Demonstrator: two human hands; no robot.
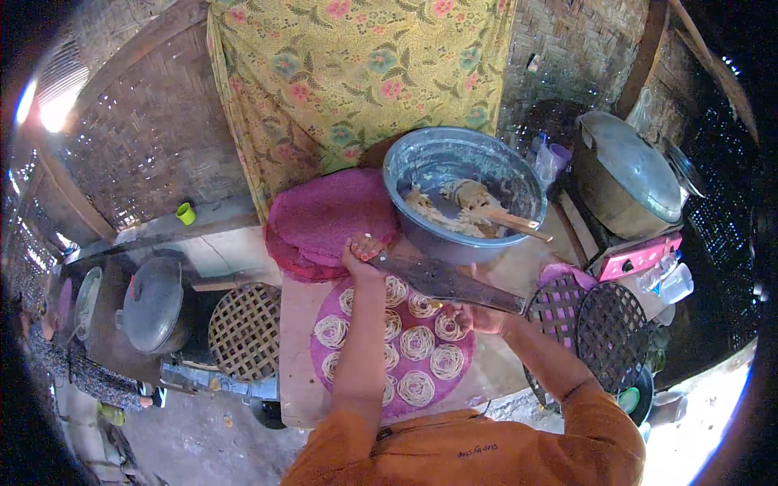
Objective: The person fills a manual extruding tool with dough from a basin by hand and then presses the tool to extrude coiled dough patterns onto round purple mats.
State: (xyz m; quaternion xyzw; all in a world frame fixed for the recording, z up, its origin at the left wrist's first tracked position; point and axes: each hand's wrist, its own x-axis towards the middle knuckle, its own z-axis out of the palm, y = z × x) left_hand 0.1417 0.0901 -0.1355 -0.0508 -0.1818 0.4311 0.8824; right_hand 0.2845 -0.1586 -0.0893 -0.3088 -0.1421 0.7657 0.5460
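Note:
A long dark wooden press-like tool is held slantwise above a round magenta mat. My left hand grips its narrow upper-left end. Around its wider right part, my right hand is closed, the thumb tip showing past the far edge. A small brass-coloured part juts out beneath the tool near my right fingers. Several pale coiled strand rounds lie on the mat, some hidden by my left forearm. Beyond the tool stands a large blue-grey basin with sticky dough and a wooden paddle.
Folded magenta mats lie left of the basin. Woven lattice trays flank the table. A large lidded pot sits on a pink stove at right. Another lidded pan and a person are at left.

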